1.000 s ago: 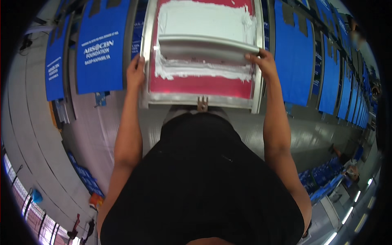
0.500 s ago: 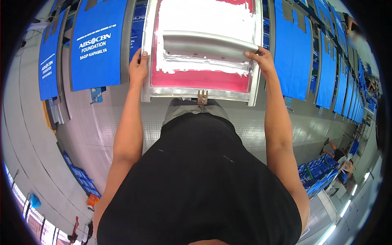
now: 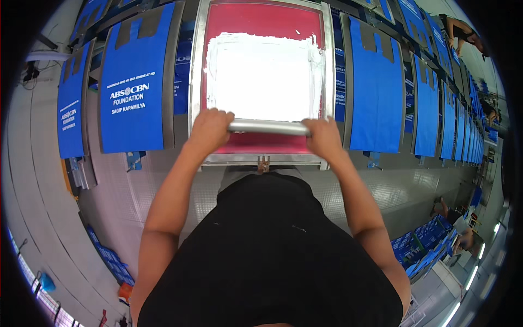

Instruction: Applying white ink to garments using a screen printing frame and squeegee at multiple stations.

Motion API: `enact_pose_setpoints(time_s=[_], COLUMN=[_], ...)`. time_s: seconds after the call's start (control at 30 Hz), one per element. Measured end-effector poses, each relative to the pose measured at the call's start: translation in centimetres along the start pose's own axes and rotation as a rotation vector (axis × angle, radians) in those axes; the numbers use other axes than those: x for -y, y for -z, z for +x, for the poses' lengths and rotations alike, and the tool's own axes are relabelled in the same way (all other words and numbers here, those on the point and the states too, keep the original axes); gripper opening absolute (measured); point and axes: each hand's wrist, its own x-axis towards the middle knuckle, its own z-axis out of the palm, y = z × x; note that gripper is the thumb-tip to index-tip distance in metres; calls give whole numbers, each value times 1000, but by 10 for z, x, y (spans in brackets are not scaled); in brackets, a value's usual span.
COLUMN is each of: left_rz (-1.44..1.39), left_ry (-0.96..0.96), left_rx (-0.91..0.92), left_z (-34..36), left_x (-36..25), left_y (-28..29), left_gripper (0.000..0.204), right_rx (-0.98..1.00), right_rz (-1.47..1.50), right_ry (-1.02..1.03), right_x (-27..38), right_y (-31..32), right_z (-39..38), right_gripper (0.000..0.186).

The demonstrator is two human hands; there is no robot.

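Observation:
My left hand (image 3: 211, 129) and my right hand (image 3: 325, 139) are closed round the two ends of a silver-grey squeegee (image 3: 269, 127). The squeegee lies crosswise near the front end of a screen-printing frame (image 3: 195, 82), a metal rectangle with pink-red mesh (image 3: 261, 19). White ink (image 3: 261, 79) covers a broad rectangle of the mesh just beyond the squeegee. Pink shows at the far end and in front of the squeegee. A small rusty metal bracket (image 3: 263, 164) sits at the middle of the frame's near edge. My fists hide the squeegee's ends.
Blue printed fabric pieces (image 3: 131, 87) lie on dark boards left of the frame. More blue pieces (image 3: 376, 87) run in a long row to the right. Blue stacks (image 3: 425, 240) stand at the lower right, and another person (image 3: 463, 32) is at the far right.
My hands have gone from the frame's side rails to the squeegee and grip it. The squeegee is nearer to me on the mesh. The frame sits lower in the view, and pink mesh shows beyond the ink.

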Motion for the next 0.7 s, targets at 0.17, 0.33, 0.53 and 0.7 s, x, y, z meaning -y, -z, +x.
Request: enact_pose_setpoints(time_s=[0.17, 0.33, 0.53, 0.7], left_rz=[28, 116, 27, -32], left_ry=[50, 26, 22, 35], left_rx=[-202, -484, -462, -277], left_z=[82, 137, 48, -18], left_x=[26, 60, 13, -23], left_y=[42, -11, -25, -13], left_gripper=[20, 32, 33, 24], right_rx=[-124, -323, -85, 59], right_rz=[-29, -168, -104, -2], right_ry=[87, 86, 48, 32], right_x=[-43, -65, -29, 3], right_y=[37, -5, -9, 15], right_z=[96, 163, 67, 2], right_gripper=[33, 27, 35, 33])
